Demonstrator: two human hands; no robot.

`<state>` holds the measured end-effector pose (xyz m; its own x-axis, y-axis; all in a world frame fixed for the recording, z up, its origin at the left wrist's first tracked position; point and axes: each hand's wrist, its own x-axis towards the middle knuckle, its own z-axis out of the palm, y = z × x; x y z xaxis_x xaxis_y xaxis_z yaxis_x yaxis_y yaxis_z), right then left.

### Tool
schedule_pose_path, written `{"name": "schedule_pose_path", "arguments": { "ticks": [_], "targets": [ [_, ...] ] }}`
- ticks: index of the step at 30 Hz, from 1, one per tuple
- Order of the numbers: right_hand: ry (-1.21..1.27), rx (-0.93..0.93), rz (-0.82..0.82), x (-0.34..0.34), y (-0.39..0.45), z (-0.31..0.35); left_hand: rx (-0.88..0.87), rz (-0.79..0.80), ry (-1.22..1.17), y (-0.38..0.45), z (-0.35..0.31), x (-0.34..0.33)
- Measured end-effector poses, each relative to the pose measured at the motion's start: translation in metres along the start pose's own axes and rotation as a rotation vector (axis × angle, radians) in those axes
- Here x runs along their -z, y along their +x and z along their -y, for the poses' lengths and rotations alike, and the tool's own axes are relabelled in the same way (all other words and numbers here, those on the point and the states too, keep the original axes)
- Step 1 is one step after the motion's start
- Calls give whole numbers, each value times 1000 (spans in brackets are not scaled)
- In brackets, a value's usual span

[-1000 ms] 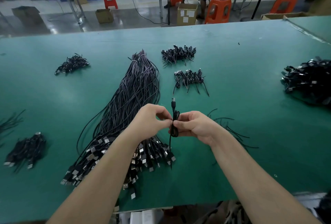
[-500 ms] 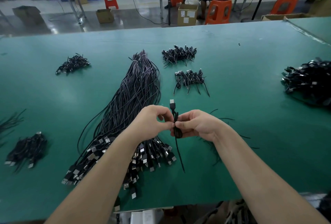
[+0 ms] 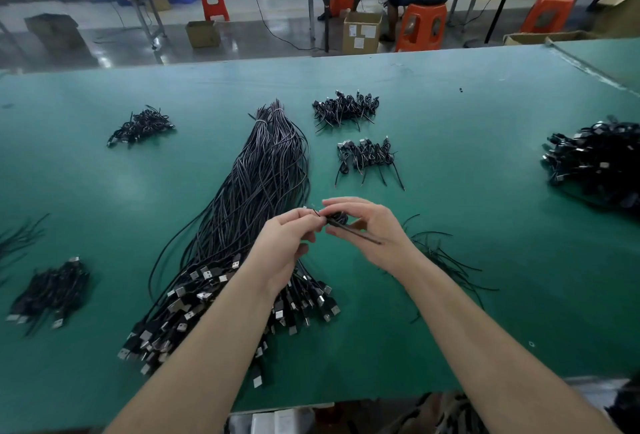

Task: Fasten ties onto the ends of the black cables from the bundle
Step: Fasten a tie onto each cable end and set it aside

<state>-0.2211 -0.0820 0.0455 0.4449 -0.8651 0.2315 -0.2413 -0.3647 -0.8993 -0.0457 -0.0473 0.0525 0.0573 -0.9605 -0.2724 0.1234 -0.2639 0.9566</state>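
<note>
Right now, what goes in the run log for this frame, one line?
step: tying cable end | left hand: pinches tie | right hand: holds coiled cable | bundle: on table below hands | tie tail: sticks out rightward

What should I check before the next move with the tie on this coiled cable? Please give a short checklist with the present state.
1. Left hand pinches the tie: ok.
2. Right hand holds the coiled cable: ok.
3. Tie tail free, sticking out toward the right wrist: ok.
4. Tie fully tight: cannot tell, fingers hide it.
5. Loose ties near the right forearm: ok.
6. Main bundle on the table, within reach: ok.
</note>
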Motion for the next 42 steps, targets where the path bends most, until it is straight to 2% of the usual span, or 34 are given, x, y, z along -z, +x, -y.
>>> {"name": "schedule_pose_path", "arguments": {
  "ticks": [2,6,9,12,15,18,21,24,27,31,35,39,42],
  "targets": [
    [66,-72,-4,-2,1,0,-6,26,30,-2,-2,1],
    [-46,-178,35,-3,1,-1,-14,55,183,-5,-10,7],
    [-33,-254,43,-1,2,3,-73,67,230,-8,-14,9],
    [207,-352,102,4,6,10,-219,87,358,-10,-14,9],
    [384,-507,102,6,9,13,-481,71,680,-10,-12,9],
    [469,-545,119,5,10,13,-592,50,724,-9,-10,8],
    [477,-466,80,7,8,11,-438,-19,551,-4,-7,8],
    [196,-265,103,7,3,8,-209,-60,254,-1,-4,9],
    [83,-193,37,4,3,7,-96,-8,118,-2,-2,8],
    [17,-173,-9,6,4,5,-92,35,190,-4,0,10],
    [-8,-159,-29,2,3,2,-188,-49,312,-6,0,6],
    [-86,-170,-49,-3,5,3,-220,-83,271,-9,2,3],
    [-71,-243,4,-2,3,7,-254,-118,272,-9,5,3]
  ]
}}
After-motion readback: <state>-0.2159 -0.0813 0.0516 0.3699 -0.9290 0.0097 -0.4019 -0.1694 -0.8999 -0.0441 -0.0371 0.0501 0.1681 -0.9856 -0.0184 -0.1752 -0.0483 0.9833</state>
